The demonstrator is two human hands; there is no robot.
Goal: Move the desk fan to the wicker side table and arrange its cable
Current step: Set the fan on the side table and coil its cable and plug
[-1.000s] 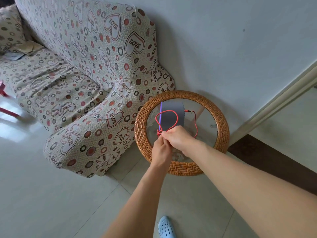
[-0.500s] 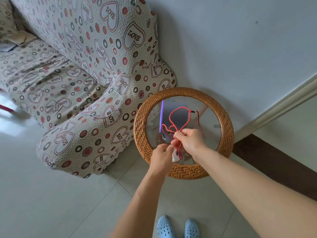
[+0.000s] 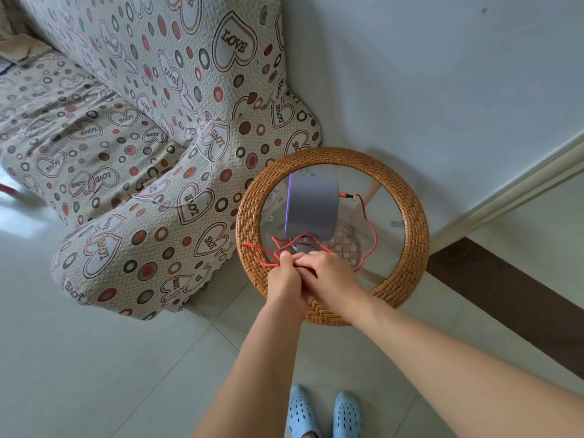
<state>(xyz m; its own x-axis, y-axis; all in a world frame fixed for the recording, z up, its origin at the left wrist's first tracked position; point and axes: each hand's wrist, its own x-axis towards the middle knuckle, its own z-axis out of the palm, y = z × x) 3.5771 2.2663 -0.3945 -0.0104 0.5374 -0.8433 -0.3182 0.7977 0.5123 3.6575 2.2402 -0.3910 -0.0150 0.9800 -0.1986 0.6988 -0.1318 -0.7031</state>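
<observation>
Both hands, left hand (image 3: 284, 273) and right hand (image 3: 328, 273), pinch the red cable (image 3: 368, 230) beside the desk fan (image 3: 311, 210) on the wicker side table (image 3: 407, 197)

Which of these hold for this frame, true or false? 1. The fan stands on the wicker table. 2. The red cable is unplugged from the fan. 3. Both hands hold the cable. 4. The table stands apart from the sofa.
1. True: the desk fan stands on the wicker side table.
2. False: the red cable is plugged into the fan's right side.
3. True: the left hand and right hand pinch it.
4. False: the table's rim sits right against the sofa.
</observation>
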